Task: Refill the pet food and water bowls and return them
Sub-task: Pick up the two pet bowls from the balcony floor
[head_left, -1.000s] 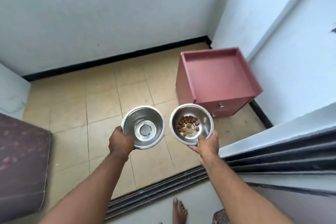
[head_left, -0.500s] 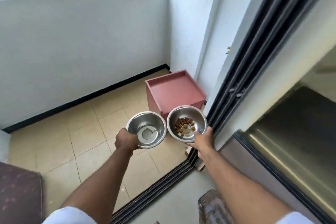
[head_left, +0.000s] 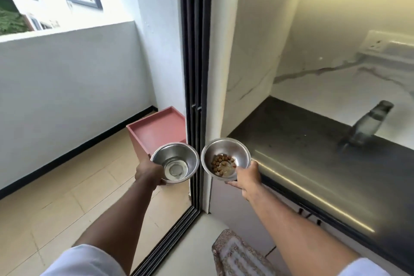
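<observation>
Ahead of me a black sliding door frame (head_left: 194, 87) splits the view. To my left lies the balcony: beige floor tiles (head_left: 67, 199), a white parapet wall (head_left: 67, 87), and a pink cabinet (head_left: 160, 130) tucked into the corner beside the frame. To my right runs a dark countertop (head_left: 313, 154) with a blurred bottle (head_left: 367, 125) on it, before a marbled white backsplash (head_left: 336, 87). A woven mat (head_left: 237, 255) lies near my feet.

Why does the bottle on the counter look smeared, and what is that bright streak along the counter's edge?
Head view: the bottle is motion-blurred, while the food bowl stays fairly sharp; the streak is glare on the dark counter; the wide lens bends the door frame; outdoors is overexposed.
</observation>
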`<action>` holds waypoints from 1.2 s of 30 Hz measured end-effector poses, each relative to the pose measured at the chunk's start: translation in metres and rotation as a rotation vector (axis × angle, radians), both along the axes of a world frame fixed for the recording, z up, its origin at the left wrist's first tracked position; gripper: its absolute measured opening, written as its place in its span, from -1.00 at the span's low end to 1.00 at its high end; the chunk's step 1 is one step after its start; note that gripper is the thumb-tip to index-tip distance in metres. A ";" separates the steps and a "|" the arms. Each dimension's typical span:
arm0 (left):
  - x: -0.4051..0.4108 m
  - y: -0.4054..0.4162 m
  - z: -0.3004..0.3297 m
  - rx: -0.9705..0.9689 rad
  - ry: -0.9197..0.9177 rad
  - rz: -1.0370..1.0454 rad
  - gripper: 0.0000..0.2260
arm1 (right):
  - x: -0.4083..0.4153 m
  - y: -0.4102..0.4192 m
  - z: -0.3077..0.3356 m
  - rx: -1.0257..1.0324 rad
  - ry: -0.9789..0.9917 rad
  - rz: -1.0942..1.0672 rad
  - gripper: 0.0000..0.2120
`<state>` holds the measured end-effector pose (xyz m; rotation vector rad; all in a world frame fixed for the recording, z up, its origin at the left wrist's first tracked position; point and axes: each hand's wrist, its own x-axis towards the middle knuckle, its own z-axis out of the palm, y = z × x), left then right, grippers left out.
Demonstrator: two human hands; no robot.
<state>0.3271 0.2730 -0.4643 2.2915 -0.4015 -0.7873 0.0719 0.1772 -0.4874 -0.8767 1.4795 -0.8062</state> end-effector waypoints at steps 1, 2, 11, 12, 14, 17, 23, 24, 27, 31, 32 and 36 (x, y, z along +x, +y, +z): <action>-0.016 -0.004 0.007 -0.017 -0.012 -0.022 -0.81 | -0.020 0.002 0.007 -0.003 -0.001 -0.027 -0.64; -0.035 -0.007 0.015 -0.027 -0.022 -0.039 -0.86 | -0.039 0.004 0.014 -0.005 -0.003 -0.053 -0.64; -0.155 -0.095 0.026 -0.076 0.057 -0.256 -0.80 | -0.179 -0.015 0.038 -0.044 0.005 -0.341 -0.62; -0.167 -0.107 0.023 -0.091 0.056 -0.278 -0.84 | -0.190 -0.019 0.037 -0.046 0.003 -0.361 -0.62; -0.192 -0.129 0.022 -0.112 0.062 -0.336 -0.85 | -0.214 -0.027 0.037 -0.042 0.008 -0.408 -0.63; -0.221 -0.164 0.018 -0.097 -0.029 -0.442 -0.85 | -0.245 -0.040 0.034 -0.030 0.026 -0.480 -0.66; -0.274 -0.250 0.004 -0.094 -0.013 -0.590 -0.81 | -0.293 -0.085 0.016 0.000 0.032 -0.661 -0.57; -0.281 -0.265 0.000 -0.084 -0.013 -0.620 -0.81 | -0.299 -0.093 0.013 0.005 0.035 -0.690 -0.57; -0.297 -0.301 -0.014 -0.071 -0.014 -0.685 -0.79 | -0.310 -0.114 0.003 0.017 0.019 -0.754 -0.57; -0.309 -0.334 -0.027 -0.036 -0.062 -0.759 -0.76 | -0.318 -0.135 -0.011 0.041 0.002 -0.819 -0.50; -0.311 -0.339 -0.028 -0.029 -0.075 -0.778 -0.76 | -0.319 -0.139 -0.015 0.044 0.002 -0.831 -0.48; -0.309 -0.366 -0.042 -0.019 -0.081 -0.810 -0.73 | -0.319 -0.151 -0.028 0.056 0.020 -0.856 -0.47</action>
